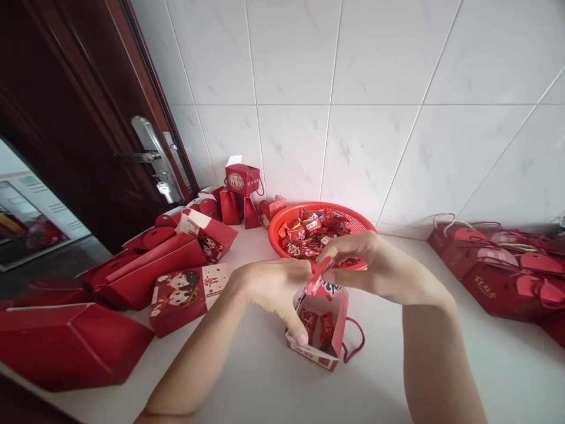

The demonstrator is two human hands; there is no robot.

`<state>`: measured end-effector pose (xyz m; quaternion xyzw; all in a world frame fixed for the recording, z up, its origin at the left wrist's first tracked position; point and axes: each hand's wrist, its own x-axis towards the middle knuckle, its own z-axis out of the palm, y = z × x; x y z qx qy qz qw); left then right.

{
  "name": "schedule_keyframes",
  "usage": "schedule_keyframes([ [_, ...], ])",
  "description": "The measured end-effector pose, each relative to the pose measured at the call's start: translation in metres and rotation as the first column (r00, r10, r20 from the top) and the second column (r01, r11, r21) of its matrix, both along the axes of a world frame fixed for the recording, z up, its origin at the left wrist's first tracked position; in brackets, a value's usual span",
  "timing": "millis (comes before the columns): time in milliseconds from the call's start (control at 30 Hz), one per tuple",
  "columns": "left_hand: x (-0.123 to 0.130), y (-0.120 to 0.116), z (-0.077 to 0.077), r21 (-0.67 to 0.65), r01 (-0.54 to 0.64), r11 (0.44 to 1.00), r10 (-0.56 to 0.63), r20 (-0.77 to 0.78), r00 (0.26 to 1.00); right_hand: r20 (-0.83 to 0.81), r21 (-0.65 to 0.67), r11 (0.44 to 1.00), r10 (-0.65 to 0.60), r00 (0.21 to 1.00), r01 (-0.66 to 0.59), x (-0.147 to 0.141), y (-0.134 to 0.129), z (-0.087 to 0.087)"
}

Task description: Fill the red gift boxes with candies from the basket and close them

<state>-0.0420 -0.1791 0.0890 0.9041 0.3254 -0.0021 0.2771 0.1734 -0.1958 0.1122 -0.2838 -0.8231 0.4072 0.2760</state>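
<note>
Mid-frame, the right hand (371, 265) pinches a red packet (316, 285) over an open box (339, 330), the left hand (273, 281), its grip unclear to me, thumbing the near rim, white table (382, 359) spreading toward frame right.

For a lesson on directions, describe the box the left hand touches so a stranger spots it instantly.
Below the white tiled wall, find the round red basket. Just nearer the viewer sits a small open box, cord loop to its right. Unlike its neighbours, it has the left hand at its rim.

Basket (274, 231) orange-red; wrapper (324, 286) red, black-and-white lettering; cord (363, 338) dark red; tiles (375, 53) white, grey-veined.
</note>
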Motion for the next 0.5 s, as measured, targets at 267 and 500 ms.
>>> schedule_keyframes([
  [267, 0.002, 0.0, -0.001, -0.06, -0.044, 0.997, 0.04, -0.066, 0.997, 0.264, 0.044, 0.992, 0.103, 0.959, -0.119, -0.007, 0.005, -0.012],
  [500, 0.004, -0.005, 0.004, -0.022, -0.048, 0.999, 0.046, -0.075, 0.996, 0.298, 0.056, 0.984, 0.148, 0.943, -0.172, -0.003, -0.003, -0.007],
])
